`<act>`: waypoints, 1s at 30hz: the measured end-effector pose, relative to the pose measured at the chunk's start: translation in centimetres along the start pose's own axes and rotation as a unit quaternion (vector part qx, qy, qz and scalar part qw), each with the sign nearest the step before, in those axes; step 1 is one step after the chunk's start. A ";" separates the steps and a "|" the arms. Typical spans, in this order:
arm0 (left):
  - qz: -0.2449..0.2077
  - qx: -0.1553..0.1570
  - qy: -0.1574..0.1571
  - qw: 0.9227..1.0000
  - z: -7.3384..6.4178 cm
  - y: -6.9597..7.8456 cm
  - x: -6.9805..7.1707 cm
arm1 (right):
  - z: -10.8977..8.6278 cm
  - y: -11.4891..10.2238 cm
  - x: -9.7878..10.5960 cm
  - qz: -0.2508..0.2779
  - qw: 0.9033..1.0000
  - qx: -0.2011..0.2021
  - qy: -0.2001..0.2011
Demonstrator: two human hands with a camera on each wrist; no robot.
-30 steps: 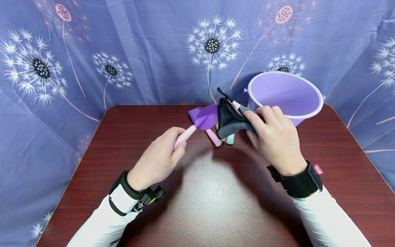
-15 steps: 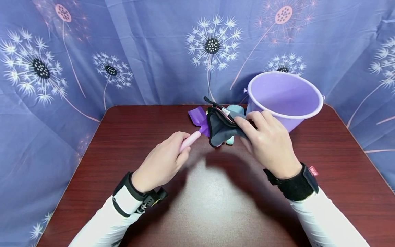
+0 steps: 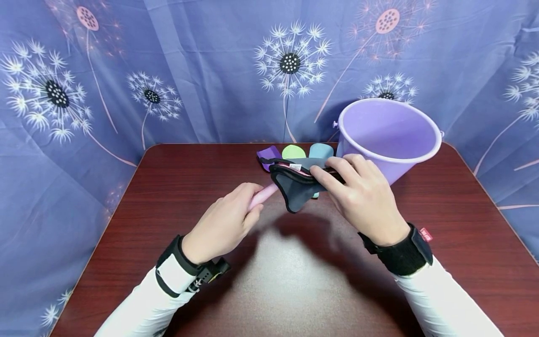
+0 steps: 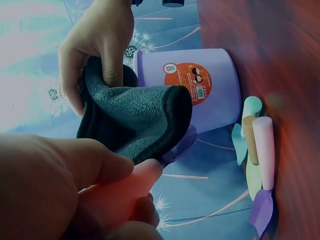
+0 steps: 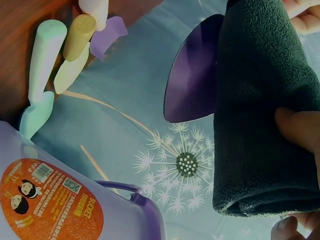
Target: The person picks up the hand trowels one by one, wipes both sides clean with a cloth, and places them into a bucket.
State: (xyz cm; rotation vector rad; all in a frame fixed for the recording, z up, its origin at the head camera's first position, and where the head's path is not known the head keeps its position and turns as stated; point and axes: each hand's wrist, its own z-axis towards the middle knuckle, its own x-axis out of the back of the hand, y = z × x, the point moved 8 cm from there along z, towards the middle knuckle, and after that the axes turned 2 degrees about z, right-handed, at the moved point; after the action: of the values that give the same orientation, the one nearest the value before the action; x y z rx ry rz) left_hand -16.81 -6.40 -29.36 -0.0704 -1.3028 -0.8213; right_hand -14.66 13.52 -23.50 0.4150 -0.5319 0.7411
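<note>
In the head view my left hand [image 3: 223, 224] grips the pink handle [image 3: 263, 195] of a toy garden trowel. Its purple blade [image 5: 192, 75] shows in the right wrist view, partly hidden behind a dark grey fleecy cloth [image 3: 301, 189] with black edging and a small white tag. My right hand [image 3: 364, 199] holds this cloth, folded, with fingers on top and thumb below. The cloth overlaps the blade and hangs right at the handle's far end, above the table.
A lilac bucket [image 3: 397, 171] stands at the back right, behind my right hand. Beside it at the table's back edge lie small tools: a purple scoop [image 3: 267, 154], a lime-green one [image 3: 293, 151] and a light-blue one [image 3: 321, 150]. A dandelion-print curtain [image 3: 210, 70] hangs behind.
The cloth has moved left and toward me, passing over the trowel's blade until the head view hides it. My left hand has shifted slightly right and nearer.
</note>
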 end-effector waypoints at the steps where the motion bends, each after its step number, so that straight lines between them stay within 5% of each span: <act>1: 0.002 -0.002 -0.001 1.000 0.0 0.1 0.0 | 0.0 0.0 0.0 -0.001 1.000 0.000 0.003; 30: -0.034 0.014 0.018 0.999 0.1 -0.3 1.1 | -1.6 3.6 -0.1 -0.074 0.990 -0.118 -0.004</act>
State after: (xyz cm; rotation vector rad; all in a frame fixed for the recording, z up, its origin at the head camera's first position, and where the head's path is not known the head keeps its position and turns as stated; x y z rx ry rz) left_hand -17.03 -7.07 -28.47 0.0119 -1.2882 -0.8588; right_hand -16.81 16.72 -24.23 0.2342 -0.5827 0.5266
